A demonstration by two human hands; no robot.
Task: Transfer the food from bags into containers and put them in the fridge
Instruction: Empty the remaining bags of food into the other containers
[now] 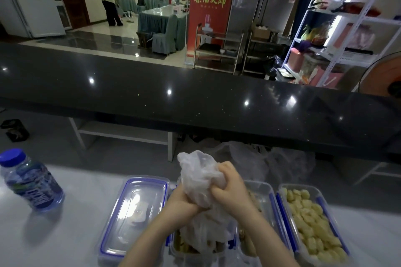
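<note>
White worktop [76,212] in a kitchen-style prep area, dark counter [195,97] running across behind it. I'm mid-transfer.

Plastic bag [200,178] is up off the worktop, directly over the middle container [263,196]. My left hand [182,201] has its fingers curled round the bag's lower part; my right hand [230,188] is clamped on its side, fingers wrapped tight into the plastic. Looks like I'm squeezing or shaking contents out. Bag's lower end hangs down into the container; brownish food pieces [186,247] show under it, near edge. Can't tell how much is left in the bag.

Progress, as I read it:
- Container [314,219] just right of the bag: full of pale yellow chunks, no lid on. Filling done, lid pending.
- Middle container: part filled, in progress.
- Lid [134,208], blue-rimmed, lying flat just left of the bag. Not fitted to anything.
- More crumpled clear bags [249,156] behind the bag, past the worktop edge. Empty or not, can't tell.

Water bottle [30,180] with blue cap sits well left of the bag, not part of this.

Steel fridge [260,11] is far behind the bag, beyond the counter, doors closed. Nothing stowed yet as far as I can see. Remaining: empty the bag, lid both, carry over.
</note>
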